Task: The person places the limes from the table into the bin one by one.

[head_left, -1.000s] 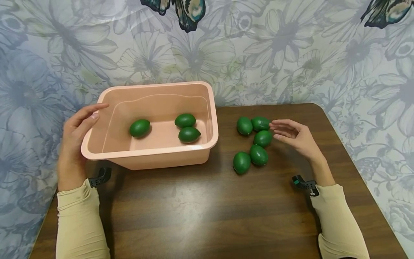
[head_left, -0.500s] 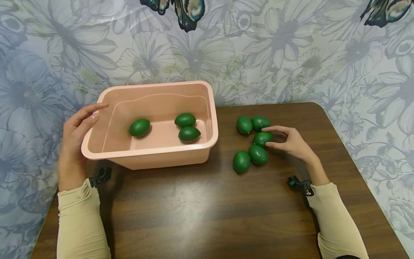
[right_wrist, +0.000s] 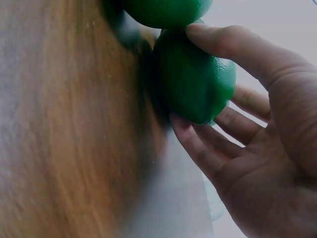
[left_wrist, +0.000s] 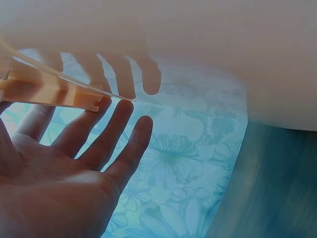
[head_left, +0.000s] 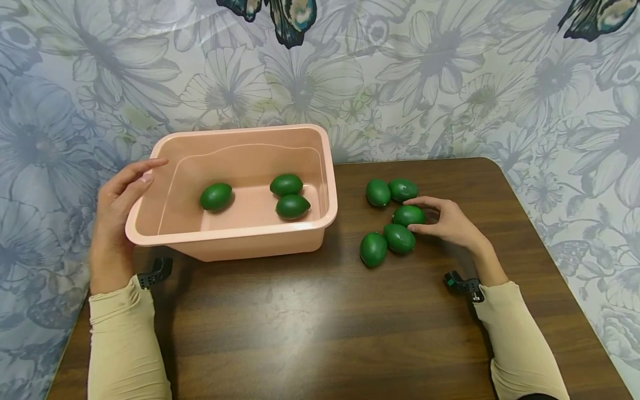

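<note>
A pink plastic tub (head_left: 240, 232) stands on the table at the left and holds 3 green limes, one of them a lone lime (head_left: 216, 197). My left hand (head_left: 117, 216) rests at its left rim, thumb and index finger at the edge. In the left wrist view, the other fingers (left_wrist: 114, 134) reach out straight along the outer wall. On the right, my right hand (head_left: 452, 222) pinches a lime (head_left: 407, 215) between thumb and fingers. The right wrist view shows this lime (right_wrist: 190, 79) at the tabletop, against a neighbouring lime (right_wrist: 168, 10).
Several other limes lie close around the pinched one, such as a lime (head_left: 373, 249) at the front and a lime (head_left: 378, 193) at the back. The brown wooden table (head_left: 300, 333) ends against a wall (head_left: 425, 83) with a flower pattern.
My right hand has moved left and forward onto the middle lime and now pinches it. That lime has shifted slightly right. The left hand and the tub have stayed in place.
</note>
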Available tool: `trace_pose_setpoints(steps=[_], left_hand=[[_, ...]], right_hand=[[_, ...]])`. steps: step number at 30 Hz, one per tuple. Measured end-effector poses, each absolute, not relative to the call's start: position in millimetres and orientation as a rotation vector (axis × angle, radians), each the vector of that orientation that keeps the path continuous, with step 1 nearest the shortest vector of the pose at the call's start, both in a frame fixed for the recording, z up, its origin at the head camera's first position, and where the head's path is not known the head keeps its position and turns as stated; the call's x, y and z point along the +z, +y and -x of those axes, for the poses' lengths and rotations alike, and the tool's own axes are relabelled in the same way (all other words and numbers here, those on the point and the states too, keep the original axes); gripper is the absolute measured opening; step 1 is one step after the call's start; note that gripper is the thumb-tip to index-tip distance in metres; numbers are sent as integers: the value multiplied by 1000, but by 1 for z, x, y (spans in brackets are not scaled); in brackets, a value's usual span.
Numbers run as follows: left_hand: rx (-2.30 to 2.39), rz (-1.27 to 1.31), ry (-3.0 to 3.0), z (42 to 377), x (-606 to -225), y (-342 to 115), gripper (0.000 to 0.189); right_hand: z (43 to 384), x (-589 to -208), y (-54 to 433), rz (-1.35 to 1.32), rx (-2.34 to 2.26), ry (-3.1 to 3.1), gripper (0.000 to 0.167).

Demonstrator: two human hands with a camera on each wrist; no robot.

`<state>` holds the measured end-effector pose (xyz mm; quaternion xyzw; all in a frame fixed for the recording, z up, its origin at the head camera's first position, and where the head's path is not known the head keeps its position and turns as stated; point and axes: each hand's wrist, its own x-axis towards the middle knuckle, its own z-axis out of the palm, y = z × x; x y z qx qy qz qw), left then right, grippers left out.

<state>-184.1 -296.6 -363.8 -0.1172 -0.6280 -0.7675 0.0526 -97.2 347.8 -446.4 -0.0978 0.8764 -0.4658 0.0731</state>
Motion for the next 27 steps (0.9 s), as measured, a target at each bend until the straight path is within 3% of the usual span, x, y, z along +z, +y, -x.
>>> trace_pose_setpoints(steps=[27], left_hand=[[-2378,351,-1879,184,-363,-297,40]], right_hand=[[104,-422,346,285,-1668,2642,52]])
